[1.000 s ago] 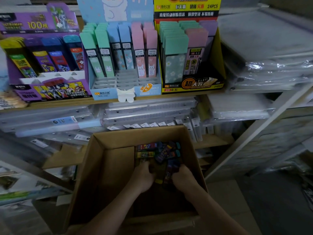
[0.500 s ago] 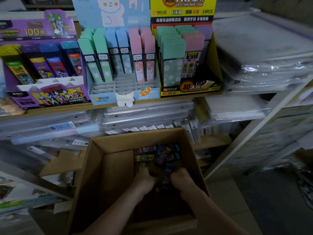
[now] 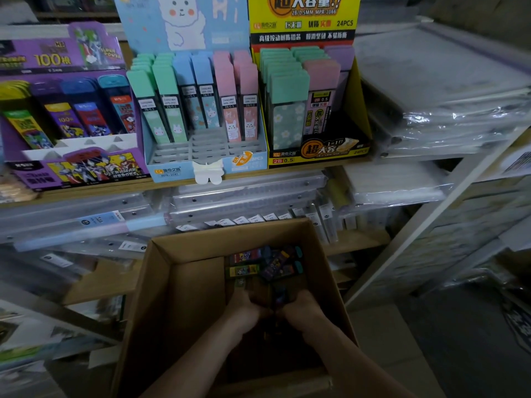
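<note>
An open cardboard box stands below the shelves. Several small colourful lead-refill cases lie in a heap at its far right corner. Both my hands reach down into the box, side by side and almost touching. My left hand has its fingers curled down among the cases nearest me. My right hand is curled the same way beside a dark case. The fingertips of both hands are hidden in the dark, so what each one grips is unclear.
On the shelf above stand three display boxes of pencil leads: a purple one, a light blue one with vacant front slots, and a yellow one. Plastic-wrapped folders fill the shelves at the right and below.
My two hands have drawn closer together and back toward me inside the box, gathering cases between them. The view has tilted up slightly.
</note>
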Motion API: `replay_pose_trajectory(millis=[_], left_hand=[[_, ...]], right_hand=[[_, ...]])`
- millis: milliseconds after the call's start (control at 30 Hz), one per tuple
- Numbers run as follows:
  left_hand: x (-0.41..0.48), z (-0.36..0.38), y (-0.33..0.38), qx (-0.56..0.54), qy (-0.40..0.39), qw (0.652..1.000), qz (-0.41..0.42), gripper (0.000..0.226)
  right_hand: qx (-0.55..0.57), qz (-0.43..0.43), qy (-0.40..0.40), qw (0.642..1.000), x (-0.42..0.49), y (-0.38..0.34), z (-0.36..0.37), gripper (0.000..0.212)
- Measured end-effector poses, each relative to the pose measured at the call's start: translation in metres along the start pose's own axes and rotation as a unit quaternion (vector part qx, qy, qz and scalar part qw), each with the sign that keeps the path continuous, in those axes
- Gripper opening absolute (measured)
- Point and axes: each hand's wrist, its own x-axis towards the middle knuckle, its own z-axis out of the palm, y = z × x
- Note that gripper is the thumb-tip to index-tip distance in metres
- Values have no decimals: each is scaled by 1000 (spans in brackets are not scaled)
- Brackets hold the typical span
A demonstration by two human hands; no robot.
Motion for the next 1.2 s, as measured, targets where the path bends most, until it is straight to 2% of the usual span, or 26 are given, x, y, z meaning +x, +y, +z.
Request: replay_pose_trajectory(millis=[133,233,333,433,533,633,833,1000,1100,1200], left_hand=[[-2,-5,1,-40,-9,999,-16,26],[-5,-11,-1,-89,-5,996,-1,31],[-12,-17,-4,-148,-19,988,35,39],[-25,-17,1,-238,-20,968,80,14],[-40,-17,9,-352,-3,929,114,19],[-60,-23,19,-408,-28,903,135,27],[-108,-54,42,-399,-30,893,204,30],[-140,-79,53,-400,18,877,267,32],[-156,-94,56,-404,45,865,294,29],[-169,-112,57,-397,84,857,319,32]], right_hand=[[77,5,-35,996,2,1,-2,36],[175,2,-79,981,0,0,-11,27],[275,-27,-138,951,-9,-6,-19,20],[327,-76,-185,924,-22,-14,-22,21],[322,-138,-161,923,-38,-27,-23,25],[305,-186,-113,927,-57,-43,-23,32],[264,-267,-81,923,-94,-71,-16,30],[205,-372,-83,902,-118,-90,-10,29],[188,-408,-74,891,-133,-108,-2,39],[156,-439,-92,880,-149,-129,4,37]])
